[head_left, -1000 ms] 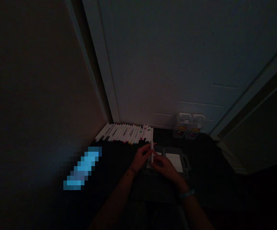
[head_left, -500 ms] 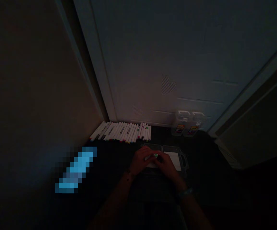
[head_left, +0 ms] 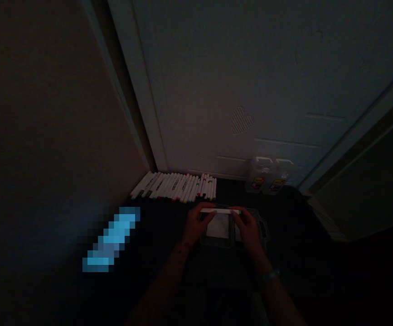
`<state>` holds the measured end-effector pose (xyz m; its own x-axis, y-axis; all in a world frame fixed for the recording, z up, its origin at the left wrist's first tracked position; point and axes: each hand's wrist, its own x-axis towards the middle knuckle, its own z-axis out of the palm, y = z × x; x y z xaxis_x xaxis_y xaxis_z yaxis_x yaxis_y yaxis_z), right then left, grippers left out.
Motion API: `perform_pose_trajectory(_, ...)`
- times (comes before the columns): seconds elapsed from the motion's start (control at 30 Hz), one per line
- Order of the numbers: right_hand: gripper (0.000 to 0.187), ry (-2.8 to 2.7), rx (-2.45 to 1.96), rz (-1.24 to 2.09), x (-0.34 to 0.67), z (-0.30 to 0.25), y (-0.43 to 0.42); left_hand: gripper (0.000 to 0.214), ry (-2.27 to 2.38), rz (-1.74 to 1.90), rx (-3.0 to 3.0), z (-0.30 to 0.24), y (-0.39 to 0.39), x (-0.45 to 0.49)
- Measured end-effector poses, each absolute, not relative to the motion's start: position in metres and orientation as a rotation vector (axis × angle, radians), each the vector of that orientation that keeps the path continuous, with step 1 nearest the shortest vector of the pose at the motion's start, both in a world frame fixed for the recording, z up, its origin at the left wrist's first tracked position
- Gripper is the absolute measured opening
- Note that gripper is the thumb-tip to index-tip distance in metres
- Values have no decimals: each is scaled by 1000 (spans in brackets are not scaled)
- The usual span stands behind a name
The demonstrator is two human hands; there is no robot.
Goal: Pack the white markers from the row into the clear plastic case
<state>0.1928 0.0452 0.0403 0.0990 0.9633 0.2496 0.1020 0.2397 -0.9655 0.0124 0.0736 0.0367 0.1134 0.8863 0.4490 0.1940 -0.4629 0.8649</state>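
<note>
A white marker [head_left: 221,211] with a green end at its right lies crosswise between my hands. The fingers of my left hand [head_left: 195,225] pinch its left end, and my right hand [head_left: 248,226] grips it near the green end. Below it lies an open clear plastic case [head_left: 216,246] with a handle on its right side. White paper or a white insert [head_left: 217,227] shows in its left half; my right hand partly covers the other half.
White markers [head_left: 172,186] lie in a long row at the back left, against the pale panel [head_left: 196,90]. Two clear cases with handles [head_left: 257,177] stand upright at the back right. A blurred bright blue patch [head_left: 113,240] is on the left. The scene is very dark.
The marker has turned from pointing its green end toward me to lying sideways. My hands have moved apart to its two ends. The view has shifted slightly.
</note>
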Motion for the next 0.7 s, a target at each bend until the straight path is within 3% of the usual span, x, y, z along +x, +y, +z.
perform_pose_trajectory(0.1,25,-1165,-1135,891,198,36,47,19,1037,1214,2081,40,74,14)
perform_pose_trajectory(0.23,22,-1270,-1090,754,197,40,43,24,1093,1070,2326,40,76,16)
perform_pose_trajectory(0.47,27,-1767,-1020,494,184,42,39,21,1161,885,2412,24,84,17)
perform_pose_trajectory(0.7,28,-1877,-1063,386,181,41,37,19,1148,894,2353,19,86,16)
